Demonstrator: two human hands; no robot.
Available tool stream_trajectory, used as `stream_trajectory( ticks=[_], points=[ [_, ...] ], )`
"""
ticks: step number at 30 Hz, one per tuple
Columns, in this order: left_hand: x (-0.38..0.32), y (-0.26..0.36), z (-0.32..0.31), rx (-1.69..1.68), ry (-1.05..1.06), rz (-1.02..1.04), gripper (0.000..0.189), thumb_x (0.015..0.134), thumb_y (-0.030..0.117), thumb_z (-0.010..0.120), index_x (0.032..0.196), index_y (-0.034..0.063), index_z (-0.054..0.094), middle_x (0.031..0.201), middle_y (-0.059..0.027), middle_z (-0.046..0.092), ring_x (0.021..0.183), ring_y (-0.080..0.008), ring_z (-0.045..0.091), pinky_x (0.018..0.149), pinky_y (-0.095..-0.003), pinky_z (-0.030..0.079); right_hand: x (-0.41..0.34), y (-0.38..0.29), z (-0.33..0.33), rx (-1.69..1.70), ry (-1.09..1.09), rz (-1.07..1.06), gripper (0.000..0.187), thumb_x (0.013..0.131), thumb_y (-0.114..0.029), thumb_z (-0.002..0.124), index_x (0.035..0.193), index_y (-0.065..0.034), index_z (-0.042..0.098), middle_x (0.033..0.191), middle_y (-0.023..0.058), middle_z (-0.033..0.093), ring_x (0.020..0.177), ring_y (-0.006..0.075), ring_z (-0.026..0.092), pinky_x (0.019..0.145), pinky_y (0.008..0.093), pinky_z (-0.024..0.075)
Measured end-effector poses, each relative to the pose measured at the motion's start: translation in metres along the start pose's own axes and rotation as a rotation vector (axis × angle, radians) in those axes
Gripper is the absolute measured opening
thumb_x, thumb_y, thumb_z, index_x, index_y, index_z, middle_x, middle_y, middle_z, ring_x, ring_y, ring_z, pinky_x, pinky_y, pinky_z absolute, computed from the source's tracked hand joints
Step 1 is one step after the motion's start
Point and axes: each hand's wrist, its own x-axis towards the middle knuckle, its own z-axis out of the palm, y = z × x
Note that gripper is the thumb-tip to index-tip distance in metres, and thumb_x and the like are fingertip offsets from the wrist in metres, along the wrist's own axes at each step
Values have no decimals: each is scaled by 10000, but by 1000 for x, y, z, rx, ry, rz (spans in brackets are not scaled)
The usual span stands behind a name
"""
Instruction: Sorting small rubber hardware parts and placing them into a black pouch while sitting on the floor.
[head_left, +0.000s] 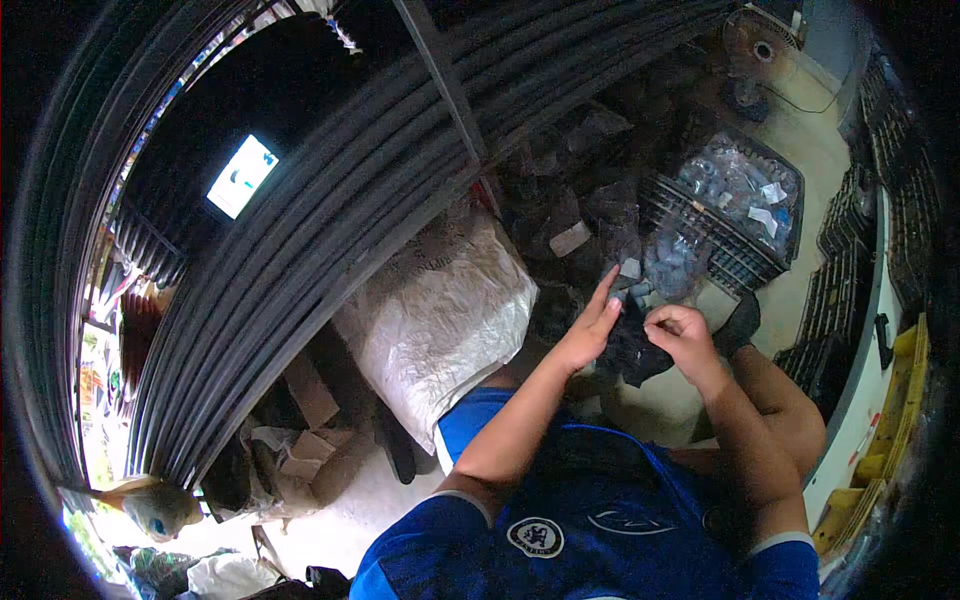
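Note:
My left hand (592, 330) is raised with its index finger stretched out and the thumb apart, and nothing shows in its grasp. Beside it, my right hand (681, 331) has its fingertips curled against the thumb; whether something thin is pinched there is not visible. Just beyond both hands lies a clear plastic bag (673, 262) of grey pipe fittings. A grey fitting (640, 291) shows at the bag's near left side, close to my left fingertips. Black plastic sheeting or a bag (634, 356) lies below and between my hands.
A black plastic crate (796, 199) holds several bagged fittings. A large white woven sack (442, 300) stands at my left, below long dark pipes (337, 195) on a rack. Stacked black crates (817, 300) and yellow bins (896, 420) line the right. A fan (761, 51) stands behind.

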Motion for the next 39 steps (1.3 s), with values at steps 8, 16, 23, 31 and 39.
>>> stream_trajectory(
  ticks=[8,16,23,31,39],
  points=[
    [0,0,1,36,-46,4,712,1043,524,286,1529,8,224,1545,-168,305,1444,-258,256,1179,-361,174,-10,-4,19,-208,-66,-24,161,842,26,647,1002,19,632,901,23,593,837,105,570,762,260,472],
    [-7,-5,3,116,-152,79,647,1062,436,304,1527,-8,235,1494,-142,392,1389,-233,344,1163,-357,216,-11,0,9,-692,-300,-258,288,746,-136,769,982,-13,659,1175,151,523,1147,315,493,992,417,385],
    [-12,3,28,76,-179,101,569,1062,325,368,1510,-15,288,1443,-152,458,1287,-222,452,1124,-361,284,-10,8,1,-533,-383,-130,226,707,-53,720,907,20,646,1173,158,580,1155,334,530,1005,417,405],
    [-3,5,18,-134,138,-52,336,991,197,565,1256,-9,558,1212,-74,611,1112,-128,553,967,-280,432,-1,-2,13,-341,119,-256,274,716,47,621,986,62,665,1193,117,623,1099,219,592,936,324,458],
    [-5,3,15,-105,10,-143,450,893,14,680,1326,12,558,1068,20,602,861,-27,510,812,-189,444,-10,23,12,269,152,39,247,913,16,504,1098,15,668,1009,23,680,880,105,620,786,251,489]
  ],
)
